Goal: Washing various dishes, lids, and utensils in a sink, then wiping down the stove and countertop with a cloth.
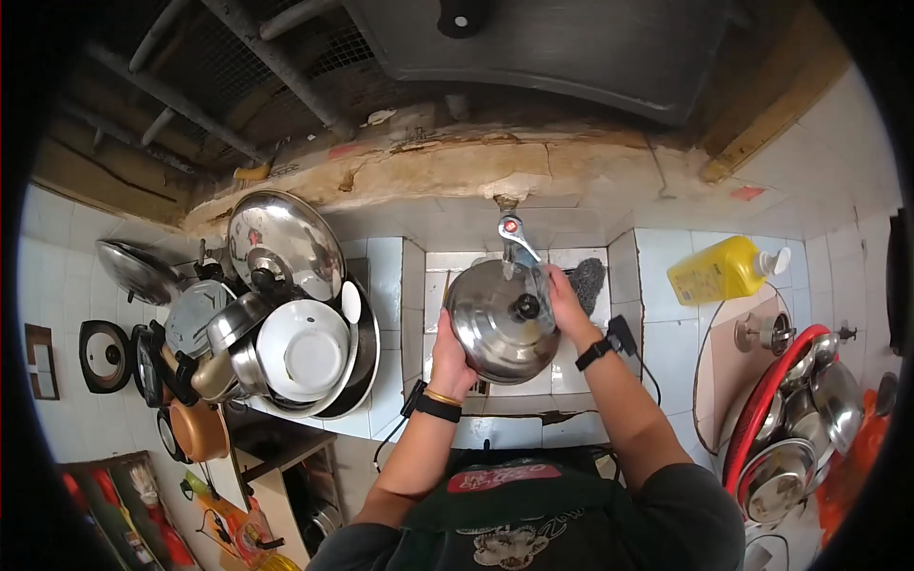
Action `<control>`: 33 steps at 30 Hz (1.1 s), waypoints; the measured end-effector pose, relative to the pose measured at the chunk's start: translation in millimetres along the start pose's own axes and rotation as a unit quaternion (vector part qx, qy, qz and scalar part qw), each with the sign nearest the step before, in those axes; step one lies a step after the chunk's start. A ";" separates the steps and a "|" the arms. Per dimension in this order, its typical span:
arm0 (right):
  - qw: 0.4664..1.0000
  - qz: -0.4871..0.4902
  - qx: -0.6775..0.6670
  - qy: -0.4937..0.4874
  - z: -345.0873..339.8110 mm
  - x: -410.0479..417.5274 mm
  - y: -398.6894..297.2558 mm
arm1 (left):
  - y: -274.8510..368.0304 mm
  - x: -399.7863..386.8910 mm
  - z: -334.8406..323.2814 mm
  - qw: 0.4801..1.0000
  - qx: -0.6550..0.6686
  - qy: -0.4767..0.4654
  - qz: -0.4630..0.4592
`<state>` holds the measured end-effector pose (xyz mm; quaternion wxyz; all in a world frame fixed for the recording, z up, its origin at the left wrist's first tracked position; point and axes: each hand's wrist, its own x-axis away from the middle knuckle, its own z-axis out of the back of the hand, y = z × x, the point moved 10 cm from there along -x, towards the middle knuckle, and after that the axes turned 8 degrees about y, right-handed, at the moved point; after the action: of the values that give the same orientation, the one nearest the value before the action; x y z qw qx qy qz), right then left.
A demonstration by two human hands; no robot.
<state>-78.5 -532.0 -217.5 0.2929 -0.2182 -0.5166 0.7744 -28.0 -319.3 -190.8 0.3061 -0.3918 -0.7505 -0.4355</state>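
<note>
A domed stainless-steel pot lid with a black knob is tilted over a white-tiled sink. My left hand grips its left rim, and my right hand holds the upper right rim. Directly above the lid, a chrome tap juts from the wall. Water seems to run from it onto the lid near my right fingers. Beside my right hand, a dark grey scouring pad lies in the sink. The lid hides much of the sink floor.
To the left are stacked pans, a large steel lid and a white bowl. A yellow pump bottle lies on the right-hand tiled counter. Farther right, a red basket holds steel bowls. A cracked ledge runs above the tap.
</note>
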 end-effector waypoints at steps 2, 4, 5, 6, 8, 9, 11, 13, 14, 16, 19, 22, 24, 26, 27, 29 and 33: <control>0.969 -0.122 -0.204 -0.074 -22.0 -19.1 0.0 | 1.1 0.6 2.0 0.999 -0.034 0.002 -0.023; 0.976 -0.097 -0.178 -0.084 -30.1 -31.6 -7.4 | 6.9 0.6 1.3 0.995 -0.082 0.014 -0.060; 0.981 -0.072 -0.150 -0.096 -35.1 -33.8 -13.4 | 7.2 -1.0 -0.7 0.995 -0.085 0.012 -0.059; 0.993 -0.024 -0.023 -0.110 -42.0 -33.6 -25.8 | 14.8 -3.8 2.0 0.992 -0.089 0.025 -0.087; 0.980 0.051 0.108 -0.157 -57.6 -21.3 -45.9 | 21.9 -5.3 -0.2 0.989 -0.093 0.034 -0.114; 0.943 0.125 0.236 -0.201 -71.6 -7.8 -58.1 | 28.0 -4.2 -1.1 0.985 -0.107 0.040 -0.131; 0.945 0.212 0.202 -0.143 -66.4 30.8 -128.0 | 36.5 -3.8 7.3 0.980 -0.115 0.052 -0.151; 0.938 0.293 0.170 -0.076 -58.3 53.4 -170.4 | 43.0 -5.9 10.7 0.975 -0.106 0.054 -0.189; 0.946 0.275 0.152 -0.082 -61.0 55.6 -171.1 | 43.0 -6.3 11.0 0.975 -0.105 0.054 -0.189; 0.958 0.246 0.124 -0.074 -60.3 48.8 -175.7 | 42.5 -1.0 10.4 0.976 -0.108 0.054 -0.179; 0.980 0.172 0.096 -0.021 -58.5 4.6 -152.1 | 45.4 4.5 17.8 0.947 -0.230 0.091 -0.206; 0.999 0.008 0.046 0.005 -52.8 -32.0 -78.9 | 43.5 18.1 12.0 0.959 -0.171 0.072 -0.214; 0.996 -0.085 -0.011 -0.032 -43.2 -38.9 -33.9 | 39.9 21.4 10.1 0.975 -0.115 0.029 -0.187; 0.980 -0.180 -0.087 -0.026 -32.1 -36.8 51.6 | 38.8 21.1 1.5 0.983 -0.087 0.007 -0.162; 0.954 -0.257 -0.148 -0.047 -32.0 -21.3 79.1 | 39.3 21.0 2.1 0.988 -0.053 -0.003 -0.142; 0.977 -0.190 0.074 -0.059 -8.0 -4.1 72.9 | 44.7 4.6 17.3 0.988 -0.048 -0.012 -0.149; 0.947 -0.129 0.289 0.050 40.6 22.1 25.6 | 37.2 -16.3 15.4 0.994 0.004 -0.050 -0.097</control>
<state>-126.6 -551.8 -227.0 0.4661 -0.0947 -0.2791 0.8342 10.2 -299.1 -195.2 0.2259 -0.3370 -0.8010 -0.4403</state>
